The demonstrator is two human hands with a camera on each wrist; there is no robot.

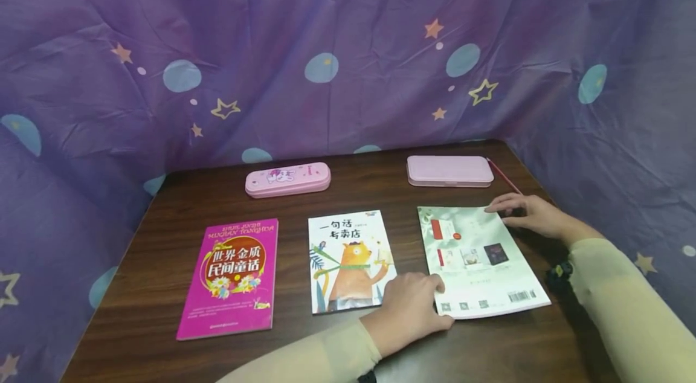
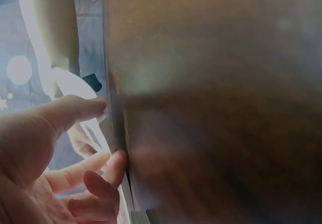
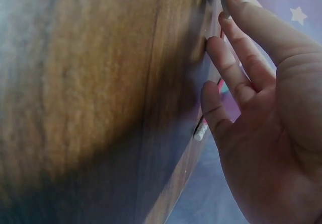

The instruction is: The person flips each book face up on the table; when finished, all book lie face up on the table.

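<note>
A pale green book, its printed back cover up, lies at the right of the table with its right side bowed. My left hand holds its lower left corner between thumb and fingers, the other fingers curled in the left wrist view. Near its upper right corner is my right hand, thumb and fingertips touching the edge. In the right wrist view, the fingers are spread and mostly straight. A white book with an orange bear lies left of my left hand, and a pink book farther left.
Two pink pencil cases stand along the back: one with a rabbit picture left of centre, a plain one at right. A red pencil lies beside the plain case. A purple patterned cloth hangs behind and beside the brown table.
</note>
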